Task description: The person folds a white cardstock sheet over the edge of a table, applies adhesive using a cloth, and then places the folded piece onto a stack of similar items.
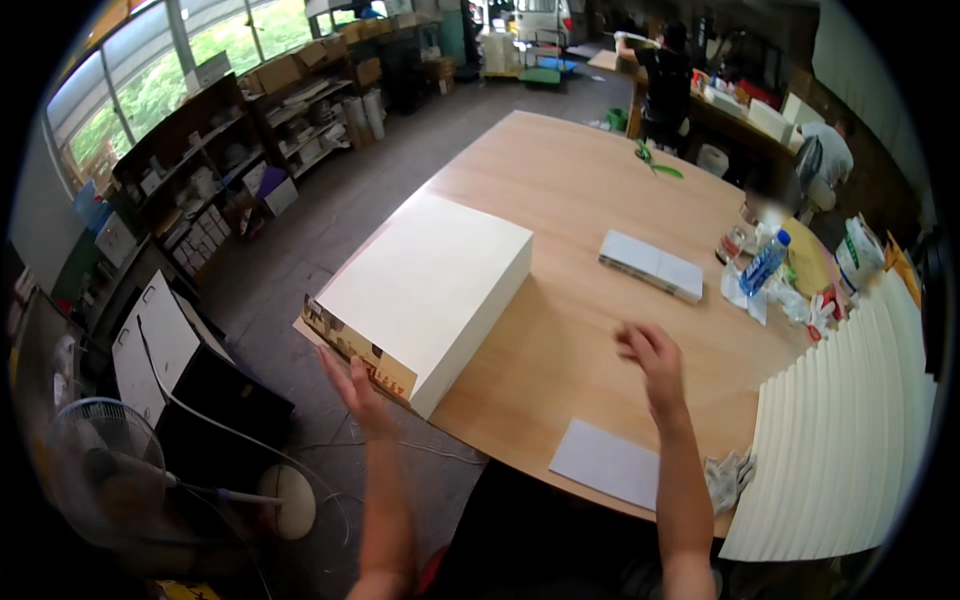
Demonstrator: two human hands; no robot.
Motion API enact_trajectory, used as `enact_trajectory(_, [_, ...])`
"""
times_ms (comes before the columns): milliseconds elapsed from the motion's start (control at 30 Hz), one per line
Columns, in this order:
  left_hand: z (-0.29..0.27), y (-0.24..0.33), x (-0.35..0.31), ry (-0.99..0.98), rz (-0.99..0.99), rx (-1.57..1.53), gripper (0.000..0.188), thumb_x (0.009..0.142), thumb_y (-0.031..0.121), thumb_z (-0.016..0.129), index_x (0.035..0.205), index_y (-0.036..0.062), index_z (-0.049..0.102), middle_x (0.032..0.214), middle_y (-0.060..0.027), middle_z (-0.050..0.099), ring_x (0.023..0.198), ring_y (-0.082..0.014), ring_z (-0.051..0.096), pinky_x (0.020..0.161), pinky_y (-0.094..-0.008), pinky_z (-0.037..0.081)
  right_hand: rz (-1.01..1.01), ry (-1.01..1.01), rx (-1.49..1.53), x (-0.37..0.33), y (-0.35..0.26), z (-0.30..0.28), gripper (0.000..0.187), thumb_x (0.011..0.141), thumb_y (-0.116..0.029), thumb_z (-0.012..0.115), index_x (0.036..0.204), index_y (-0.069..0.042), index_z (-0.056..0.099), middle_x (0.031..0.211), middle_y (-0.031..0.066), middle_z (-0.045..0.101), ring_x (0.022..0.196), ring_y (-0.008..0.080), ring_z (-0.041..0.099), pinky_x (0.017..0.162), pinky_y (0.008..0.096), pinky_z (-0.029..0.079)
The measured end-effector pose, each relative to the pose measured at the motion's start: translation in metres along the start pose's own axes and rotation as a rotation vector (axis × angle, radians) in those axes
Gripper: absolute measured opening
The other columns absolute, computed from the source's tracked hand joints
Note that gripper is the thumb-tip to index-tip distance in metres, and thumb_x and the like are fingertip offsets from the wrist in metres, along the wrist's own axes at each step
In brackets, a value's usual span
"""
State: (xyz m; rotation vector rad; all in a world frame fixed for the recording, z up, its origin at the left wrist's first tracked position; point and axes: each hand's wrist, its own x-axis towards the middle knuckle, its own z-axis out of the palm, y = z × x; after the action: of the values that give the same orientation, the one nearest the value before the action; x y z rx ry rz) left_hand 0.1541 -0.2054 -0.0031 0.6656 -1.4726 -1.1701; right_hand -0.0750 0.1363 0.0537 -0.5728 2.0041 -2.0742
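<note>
A large white box-shaped block (425, 270) lies on the left part of the wooden table, with a printed brown strip (360, 352) along its near end. My left hand (362, 400) is at that near end with its fingers stretched out; whether the fingertips touch the strip cannot be told. Over the table, right of the block, my right hand (652, 362) hangs with loosely bent fingers and nothing visible in them. Beyond it lies a flat, pale grey-white box (651, 265). A light grey sheet (605, 463) rests at the table's near edge, left of my right forearm.
The wooden table (560, 160) carries green-handled scissors (655, 160) at its far side. A blue-capped bottle (766, 262) and a white tub (858, 250) stand right. Corrugated white sheets (840, 430) and grey gloves (728, 480) lie near right. A fan (110, 470) stands left; people work behind.
</note>
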Motion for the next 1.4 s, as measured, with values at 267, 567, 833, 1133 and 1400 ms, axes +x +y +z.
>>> enact_trajectory(267, [-0.021,-0.006,0.079,-0.529,0.317,1.055,0.072,0.106,0.046,0.055,0.160,-0.0003,0.045,0.170,-0.0219,0.039,0.161,-0.0361,0.030,0.131,-0.0565,0.016,0.060,0.664,-0.244,-0.229,0.009,-0.169,0.022,0.108,-0.020,0.060,0.105,-0.001,0.072,0.097,0.0086,0.075,0.092,0.0174,0.072,0.080,0.0326,0.058])
enact_trajectory(567, [0.010,-0.015,0.176,-0.382,0.402,1.269,0.050,0.099,0.039,0.076,0.135,0.0061,0.067,0.140,-0.0170,0.067,0.135,-0.0349,0.061,0.111,-0.0590,0.045,-0.154,0.500,-1.322,-0.261,0.058,-0.170,0.030,0.088,-0.025,0.079,0.113,-0.009,0.076,0.123,0.0109,0.070,0.117,0.0330,0.066,0.101,0.0450,0.054])
enact_trajectory(833, [0.238,0.317,-0.071,-1.261,0.823,-0.087,0.039,0.091,-0.008,0.069,0.129,-0.0017,0.072,0.132,-0.0169,0.074,0.128,-0.0298,0.068,0.113,-0.0397,0.049,-0.124,0.479,-1.373,-0.279,0.068,-0.184,0.021,0.089,-0.015,0.072,0.108,-0.004,0.072,0.123,0.0124,0.069,0.118,0.0333,0.066,0.104,0.0450,0.052])
enact_trajectory(1133, [0.331,0.521,-0.282,-1.717,1.440,-0.661,0.040,0.099,0.025,0.078,0.136,0.0115,0.072,0.154,-0.0172,0.060,0.148,-0.0375,0.051,0.117,-0.0487,0.046,-0.714,0.775,-1.300,-0.294,-0.215,-0.130,0.026,0.095,-0.015,0.072,0.114,0.003,0.065,0.140,0.0226,0.061,0.090,0.0270,0.073,0.077,0.0368,0.061])
enact_trajectory(1400, [0.351,0.527,-0.286,-1.641,1.537,-0.614,0.061,0.081,0.028,0.091,0.138,0.0175,0.073,0.148,-0.0148,0.065,0.138,-0.0365,0.060,0.111,-0.0483,0.052,-0.287,0.990,-1.738,-0.313,-0.278,-0.126,0.048,0.092,-0.034,0.080,0.113,0.007,0.067,0.147,0.0444,0.050,0.060,0.0167,0.071,0.048,0.0260,0.052])
